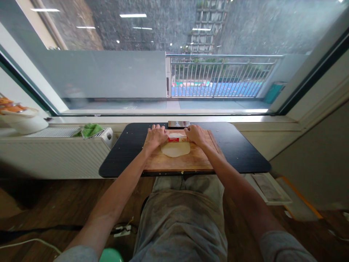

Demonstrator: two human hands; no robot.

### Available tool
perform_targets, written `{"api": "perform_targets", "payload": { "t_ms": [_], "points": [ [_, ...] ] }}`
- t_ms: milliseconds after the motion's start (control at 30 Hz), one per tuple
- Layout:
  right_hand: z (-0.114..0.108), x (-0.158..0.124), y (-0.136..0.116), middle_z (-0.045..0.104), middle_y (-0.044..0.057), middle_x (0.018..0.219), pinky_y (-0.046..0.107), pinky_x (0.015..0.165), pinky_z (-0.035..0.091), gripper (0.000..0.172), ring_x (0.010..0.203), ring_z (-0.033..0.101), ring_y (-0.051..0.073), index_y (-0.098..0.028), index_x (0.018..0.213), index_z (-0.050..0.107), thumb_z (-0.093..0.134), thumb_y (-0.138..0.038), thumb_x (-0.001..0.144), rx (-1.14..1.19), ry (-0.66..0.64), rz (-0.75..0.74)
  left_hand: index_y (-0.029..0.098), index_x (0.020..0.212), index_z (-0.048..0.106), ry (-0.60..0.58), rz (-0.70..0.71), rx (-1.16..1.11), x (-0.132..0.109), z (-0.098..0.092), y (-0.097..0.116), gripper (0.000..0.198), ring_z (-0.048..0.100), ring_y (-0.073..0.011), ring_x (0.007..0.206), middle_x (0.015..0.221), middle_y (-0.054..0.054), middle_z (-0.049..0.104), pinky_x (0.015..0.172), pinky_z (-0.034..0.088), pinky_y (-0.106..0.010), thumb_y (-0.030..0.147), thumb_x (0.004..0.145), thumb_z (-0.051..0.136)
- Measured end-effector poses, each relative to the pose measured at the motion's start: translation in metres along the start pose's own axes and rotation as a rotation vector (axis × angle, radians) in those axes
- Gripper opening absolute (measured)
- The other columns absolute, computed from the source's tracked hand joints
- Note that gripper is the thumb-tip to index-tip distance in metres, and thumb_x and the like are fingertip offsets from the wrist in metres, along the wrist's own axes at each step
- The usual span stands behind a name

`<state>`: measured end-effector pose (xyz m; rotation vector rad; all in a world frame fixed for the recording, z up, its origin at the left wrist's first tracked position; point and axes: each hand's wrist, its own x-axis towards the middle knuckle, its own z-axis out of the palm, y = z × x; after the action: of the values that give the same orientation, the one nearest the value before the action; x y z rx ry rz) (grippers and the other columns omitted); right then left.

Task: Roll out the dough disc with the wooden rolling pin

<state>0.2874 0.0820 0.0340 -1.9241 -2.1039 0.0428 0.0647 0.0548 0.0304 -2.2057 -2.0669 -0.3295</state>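
A flat sheet of pale dough [176,150] lies on a wooden board [177,166] on a dark table. Across the dough's far part lies a rolling pin [177,139] with a red-and-white printed surface. My left hand [157,135] is closed over its left end, and my right hand [195,134] is closed over its right end. Both ends of the pin are hidden under my fingers. Dough also shows just beyond the pin.
The black table [245,156] stands against the window sill, with a phone [179,124] at its far edge. To the left is a white radiator [54,156] with a green cloth [91,130] on top. A white pot [24,120] stands farther left.
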Motion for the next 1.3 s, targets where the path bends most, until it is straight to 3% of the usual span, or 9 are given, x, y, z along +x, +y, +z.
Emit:
{"api": "perform_targets", "payload": {
  "t_ms": [167,567,1300],
  "points": [
    [0.002,0.000,0.001,0.086,0.022,0.120,0.029,0.087,0.051,0.045,0.110,0.083,0.030,-0.016,0.117,0.087,0.049,-0.040,0.113,-0.003,0.031,-0.009,0.018,0.128,0.079,0.012,0.012,0.012,-0.002,0.001,-0.001,0.054,0.064,-0.0404,0.130,0.138,-0.023,0.074,0.108,0.052,-0.056,0.045,0.109,0.037],
    [-0.003,-0.014,0.001,0.086,0.021,0.122,0.028,0.087,0.051,0.052,0.112,0.082,0.029,-0.016,0.119,0.089,0.045,-0.044,0.112,-0.022,-0.101,-0.009,0.020,0.128,0.077,0.009,0.047,0.062,-0.014,0.003,-0.001,0.048,0.064,-0.0385,0.131,0.138,-0.021,0.073,0.107,0.050,-0.053,0.039,0.111,0.036],
    [0.002,-0.016,0.001,0.085,0.023,0.123,0.028,0.091,0.051,0.052,0.111,0.082,0.028,-0.013,0.118,0.088,0.046,-0.041,0.111,-0.002,-0.031,-0.010,0.021,0.129,0.078,-0.006,0.048,0.050,-0.013,0.001,-0.001,0.051,0.065,-0.0391,0.129,0.139,-0.021,0.072,0.107,0.050,-0.056,0.039,0.110,0.035]
  ]
}}
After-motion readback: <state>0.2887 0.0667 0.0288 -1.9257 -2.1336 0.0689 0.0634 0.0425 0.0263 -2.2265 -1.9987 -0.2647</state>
